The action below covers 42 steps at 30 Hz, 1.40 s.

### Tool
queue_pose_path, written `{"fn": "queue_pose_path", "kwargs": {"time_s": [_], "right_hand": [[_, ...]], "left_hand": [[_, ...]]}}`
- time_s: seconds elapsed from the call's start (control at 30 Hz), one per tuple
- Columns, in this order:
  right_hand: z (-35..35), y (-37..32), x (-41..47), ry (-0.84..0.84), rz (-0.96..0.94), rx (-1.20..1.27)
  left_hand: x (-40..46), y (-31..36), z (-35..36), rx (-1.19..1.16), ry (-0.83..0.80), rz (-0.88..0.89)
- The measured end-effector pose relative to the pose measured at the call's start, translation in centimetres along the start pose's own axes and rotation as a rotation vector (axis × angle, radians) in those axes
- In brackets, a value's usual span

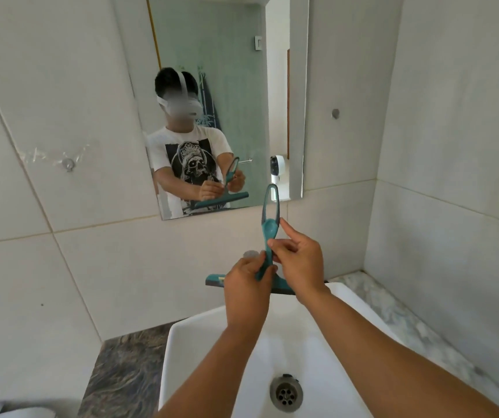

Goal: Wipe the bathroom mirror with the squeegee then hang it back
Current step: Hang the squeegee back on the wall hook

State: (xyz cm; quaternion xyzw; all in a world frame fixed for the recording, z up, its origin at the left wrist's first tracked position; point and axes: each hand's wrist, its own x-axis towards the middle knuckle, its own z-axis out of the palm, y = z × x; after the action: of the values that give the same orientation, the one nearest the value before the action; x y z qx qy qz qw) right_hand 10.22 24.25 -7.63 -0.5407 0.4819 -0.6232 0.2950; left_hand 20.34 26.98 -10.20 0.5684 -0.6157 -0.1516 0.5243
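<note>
I see the mirror (212,55) far ahead on the wall, above the white sink (200,342) near me. I hold the squeegee (268,236) between them, its long handle pointing up at the mirror and its blade low. My left hand (246,285) is wrapped around the lower handle. My right hand (298,260) pinches higher up, one finger straight. The hook (335,113) is far right.

One head camera looks forward and down, close above the sink (182,342), and faces the tiled wall (61,116) with the mirror (227,55).
</note>
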Motion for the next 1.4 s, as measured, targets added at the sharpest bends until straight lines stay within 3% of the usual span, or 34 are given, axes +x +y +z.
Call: {"fn": "queue_pose_path", "kwargs": {"time_s": [0.33, 0.53, 0.8, 1.4], "right_hand": [[-6.3, 1.6, 6.6, -0.104, -0.037, 0.012], [-11.0, 2.5, 12.0, -0.145, -0.076, -0.024], [-16.2, 3.2, 20.0, -0.165, -0.108, -0.012], [-16.5, 3.5, 33.9, -0.176, -0.244, 0.000]], "left_hand": [[3.7, 4.0, 6.5, -0.065, 0.019, -0.074], [8.6, 7.7, 11.1, -0.075, -0.013, 0.058], [14.0, 11.1, 18.3, -0.133, -0.003, 0.087], [25.7, 14.2, 24.0, -0.006, 0.104, 0.157]]}}
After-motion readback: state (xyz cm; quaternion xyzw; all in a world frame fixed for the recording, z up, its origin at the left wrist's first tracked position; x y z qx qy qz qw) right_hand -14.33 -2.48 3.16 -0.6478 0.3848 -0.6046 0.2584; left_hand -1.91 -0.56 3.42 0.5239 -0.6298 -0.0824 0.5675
